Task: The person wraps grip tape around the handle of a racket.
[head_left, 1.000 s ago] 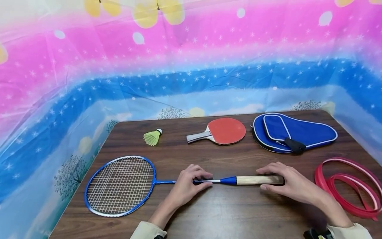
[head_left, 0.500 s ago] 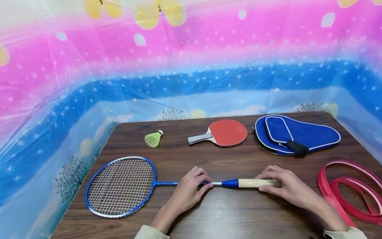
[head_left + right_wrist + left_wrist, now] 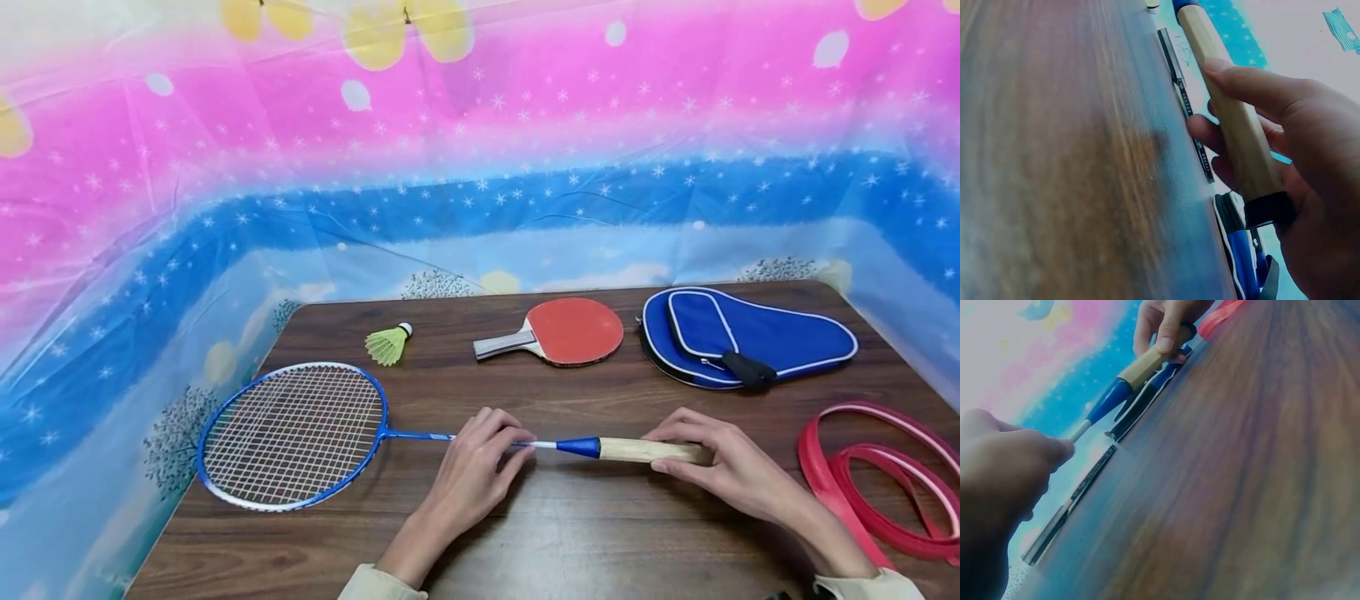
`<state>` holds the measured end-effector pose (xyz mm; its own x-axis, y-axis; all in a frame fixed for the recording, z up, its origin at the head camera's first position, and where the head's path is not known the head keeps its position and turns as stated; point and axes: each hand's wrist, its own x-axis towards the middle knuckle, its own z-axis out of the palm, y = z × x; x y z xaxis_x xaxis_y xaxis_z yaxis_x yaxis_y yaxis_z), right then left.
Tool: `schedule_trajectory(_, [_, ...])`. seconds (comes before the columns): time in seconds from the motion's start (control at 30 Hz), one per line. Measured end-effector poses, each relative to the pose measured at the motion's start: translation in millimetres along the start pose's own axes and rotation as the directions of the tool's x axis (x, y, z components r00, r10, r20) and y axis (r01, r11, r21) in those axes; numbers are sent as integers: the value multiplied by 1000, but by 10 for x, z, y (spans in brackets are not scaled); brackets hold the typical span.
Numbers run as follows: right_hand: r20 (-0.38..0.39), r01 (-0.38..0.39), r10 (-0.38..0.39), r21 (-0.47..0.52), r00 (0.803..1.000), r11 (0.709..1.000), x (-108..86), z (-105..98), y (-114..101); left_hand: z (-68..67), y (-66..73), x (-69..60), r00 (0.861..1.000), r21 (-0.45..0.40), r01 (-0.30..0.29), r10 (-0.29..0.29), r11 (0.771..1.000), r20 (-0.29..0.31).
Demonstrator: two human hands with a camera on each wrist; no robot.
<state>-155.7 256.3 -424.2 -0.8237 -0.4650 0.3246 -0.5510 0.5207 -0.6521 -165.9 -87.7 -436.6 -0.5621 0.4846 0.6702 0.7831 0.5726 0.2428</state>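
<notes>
A blue and white badminton racket (image 3: 292, 437) lies across the view, its strung head to the left and its bare wooden handle (image 3: 630, 450) to the right. My left hand (image 3: 476, 458) pinches the shaft between thumb and fingers. My right hand (image 3: 723, 454) grips the handle near its butt, which the palm partly hides in the head view. In the right wrist view the thumb lies along the wooden handle (image 3: 1235, 119), with a black cap at its end. Both wrist views show the racket raised off the table.
A coiled red grip tape (image 3: 817, 467) lies on the right of the wooden table (image 3: 570, 542). Along the back are a yellow-green shuttlecock (image 3: 387, 345), a red table tennis bat (image 3: 576, 331) and a blue bat case (image 3: 795, 337). A patterned cloth (image 3: 450, 200) hangs behind.
My right hand has closed round the handle and my left on the shaft. The racket has come up off the table, its head shifting up and slightly left in view.
</notes>
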Motion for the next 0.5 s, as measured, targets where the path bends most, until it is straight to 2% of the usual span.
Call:
schedule_trajectory(0.17, [-29, 0, 1, 7, 1000, 1000, 17, -54, -204, 0, 29, 11, 999, 8, 22, -22, 1000, -34])
schedule_trajectory(0.27, [-37, -23, 23, 7, 999, 1000, 24, -79, -300, -3, 51, 14, 996, 22, 40, -38, 999, -84])
schedule_trajectory(0.33, [-44, -38, 38, 8, 998, 999, 31, -86, -339, -7, 65, 20, 988, 29, 57, -53, 998, -146])
schedule_trajectory(0.43, [-61, -40, 41, 21, 997, 999, 42, -83, -367, -16, 88, 37, 968, 40, 78, -66, 996, -242])
schedule_trajectory(0.5, [-70, -25, 27, 31, 997, 999, 45, -78, -374, -12, 109, 51, 955, 40, 66, -51, 997, -293])
